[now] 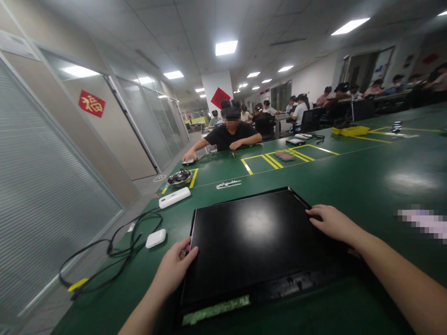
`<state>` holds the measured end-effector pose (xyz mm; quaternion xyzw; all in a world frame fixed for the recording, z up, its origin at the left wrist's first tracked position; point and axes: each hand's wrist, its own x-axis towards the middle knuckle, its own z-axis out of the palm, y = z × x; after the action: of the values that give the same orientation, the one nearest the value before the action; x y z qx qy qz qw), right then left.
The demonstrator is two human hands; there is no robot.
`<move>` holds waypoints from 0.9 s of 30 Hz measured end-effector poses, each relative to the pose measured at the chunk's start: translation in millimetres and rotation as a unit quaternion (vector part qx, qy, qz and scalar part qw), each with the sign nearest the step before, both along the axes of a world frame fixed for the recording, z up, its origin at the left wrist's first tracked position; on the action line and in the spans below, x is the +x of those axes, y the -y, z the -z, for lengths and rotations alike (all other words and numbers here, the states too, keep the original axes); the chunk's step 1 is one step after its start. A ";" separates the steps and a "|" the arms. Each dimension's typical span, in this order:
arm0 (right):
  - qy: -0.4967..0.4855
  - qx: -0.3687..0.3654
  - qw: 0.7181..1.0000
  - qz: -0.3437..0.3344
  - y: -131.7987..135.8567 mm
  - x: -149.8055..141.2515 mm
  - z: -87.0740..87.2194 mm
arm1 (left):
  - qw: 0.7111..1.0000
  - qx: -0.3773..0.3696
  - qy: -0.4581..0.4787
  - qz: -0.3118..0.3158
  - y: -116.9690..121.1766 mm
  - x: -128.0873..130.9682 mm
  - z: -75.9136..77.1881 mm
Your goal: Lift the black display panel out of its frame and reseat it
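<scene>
A black display panel (244,256) lies face up in front of me, with a pale reflection on its glossy face. Along its near edge shows a green circuit board strip (216,311). A black frame (301,197) sticks out past the panel's far right corner; how the two are joined I cannot tell. My left hand (176,264) grips the panel's left edge, thumb on top and fingers curled at the side. At the right edge, my right hand (330,222) pinches the rim between thumb and fingers.
On the green table (366,195), a white power strip (174,197), a white square box (155,238) and black cables (131,251) lie left. A metal bowl (179,177) stands beyond them. Across sits a person (232,135). A yellow tray (350,130) is far right.
</scene>
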<state>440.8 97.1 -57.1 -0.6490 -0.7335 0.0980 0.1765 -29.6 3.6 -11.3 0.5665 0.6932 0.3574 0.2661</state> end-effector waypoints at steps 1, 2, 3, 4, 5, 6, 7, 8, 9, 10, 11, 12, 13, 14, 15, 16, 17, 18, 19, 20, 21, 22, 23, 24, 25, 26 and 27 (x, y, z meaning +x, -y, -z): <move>0.001 0.000 1.000 -0.001 0.2 0.0 0.1 | 1.000 0.004 -0.023 0.002 -0.5 -0.7 1.2; 0.004 0.001 1.000 -0.003 0.4 0.1 0.2 | 0.999 0.013 -0.047 -0.001 -0.9 -1.6 2.1; 0.007 0.002 1.000 -0.005 0.5 0.4 0.2 | 0.997 0.031 -0.070 -0.007 -1.2 -2.9 2.7; 0.010 0.003 1.000 -0.008 0.4 0.9 0.4 | 0.994 0.056 -0.090 -0.017 -1.3 -4.6 2.9; 0.011 0.004 1.000 -0.010 0.0 1.5 0.6 | 0.990 0.084 -0.109 -0.028 -1.2 -6.8 2.5; 0.010 0.005 1.000 -0.012 -0.6 2.4 1.1 | 0.985 0.109 -0.125 -0.039 -0.8 -9.6 1.6; 0.007 0.005 1.000 -0.013 -1.4 3.5 2.0 | 0.981 0.128 -0.140 -0.043 0.2 -12.7 -0.1; 0.004 0.005 1.000 -0.012 -2.5 4.7 3.3 | 0.977 0.139 -0.155 -0.039 1.8 -15.9 -2.4; -0.001 0.005 1.000 -0.012 -3.7 6.1 5.0 | 0.975 0.144 -0.168 -0.025 4.2 -18.8 -5.4; -0.005 0.004 1.000 -0.012 -5.1 7.7 7.1 | 0.973 0.143 -0.180 -0.002 7.5 -21.0 -9.0; -0.009 0.005 1.000 -0.011 -6.4 9.2 9.5 | 0.972 0.135 -0.190 0.031 11.7 -22.3 -12.9; -0.013 0.008 1.000 -0.013 -7.8 10.8 12.0 | 0.970 0.124 -0.196 0.070 16.6 -22.4 -17.0; -0.017 0.012 1.000 -0.015 -9.0 12.2 14.5 | 0.969 0.095 -0.198 0.116 22.1 -21.2 -20.9; -0.019 0.017 1.000 -0.017 -10.1 13.5 16.8 | 0.968 0.060 -0.188 0.156 27.8 -19.0 -24.2; -0.020 0.022 0.999 -0.019 -11.0 14.5 18.6 | 0.965 0.023 -0.173 0.195 33.1 -15.9 -26.9; -0.019 0.026 0.999 -0.019 -11.8 15.3 20.1 | 0.959 -0.012 -0.162 0.231 37.8 -12.3 -28.6; -0.016 0.029 0.999 -0.019 -12.3 15.9 21.1 | 0.952 -0.035 -0.157 0.260 41.5 -8.6 -29.3; -0.013 0.030 0.999 -0.021 -12.7 16.2 21.7 | 0.946 -0.055 -0.153 0.281 44.1 -5.1 -29.3; -0.010 0.030 0.999 -0.024 -12.8 16.4 22.0 | 0.941 -0.069 -0.152 0.295 45.5 -2.2 -28.6; -0.007 0.030 0.999 -0.028 -12.8 16.4 22.3 | 0.938 -0.077 -0.152 0.303 46.0 0.1 -27.5; -0.003 0.030 0.999 -0.031 -12.8 16.2 22.7 | 0.936 -0.083 -0.152 0.306 45.8 1.6 -26.1; 0.002 0.029 0.999 -0.031 -12.7 15.9 23.3 | 0.935 -0.088 -0.153 0.307 45.1 2.4 -24.6; 0.008 0.029 0.999 -0.029 -12.7 15.5 24.2 | 0.935 -0.090 -0.155 0.306 44.2 2.6 -23.2; 0.013 0.030 0.999 -0.026 -12.9 15.2 25.3 | 0.935 -0.090 -0.158 0.305 43.4 2.3 -21.9; 0.019 0.032 0.999 -0.022 -13.2 14.8 26.5 | 0.935 -0.090 -0.162 0.304 42.6 1.8 -20.8; 0.023 0.034 0.999 -0.018 -13.7 14.5 27.7 | 0.934 -0.087 -0.166 0.303 42.0 1.2 -20.0; 0.026 0.035 0.999 -0.016 -14.3 14.4 28.6 | 0.934 -0.084 -0.168 0.303 41.4 0.7 -19.4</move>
<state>455.2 111.4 -85.7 -0.6326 -0.7514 0.0582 0.1785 -28.9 -37.8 8.1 0.7772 0.5506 0.0994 0.2880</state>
